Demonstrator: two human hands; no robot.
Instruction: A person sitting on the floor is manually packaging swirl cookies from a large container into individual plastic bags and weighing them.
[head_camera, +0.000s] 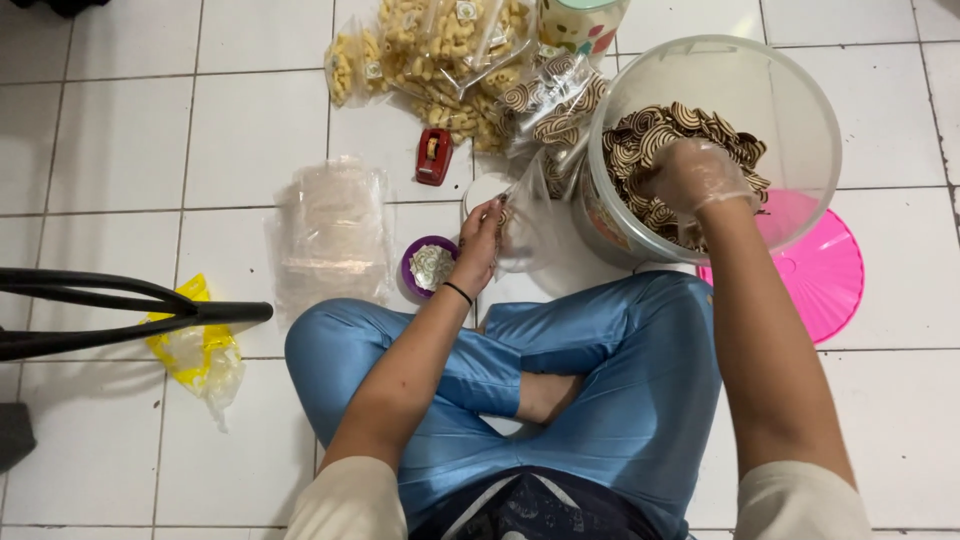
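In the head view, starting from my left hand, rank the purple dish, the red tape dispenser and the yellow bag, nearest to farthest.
From the left hand:
1. Purple dish, just to its left on the floor.
2. Red tape dispenser, farther up, toward the snack bags.
3. Yellow bag, far left, under the black bar.
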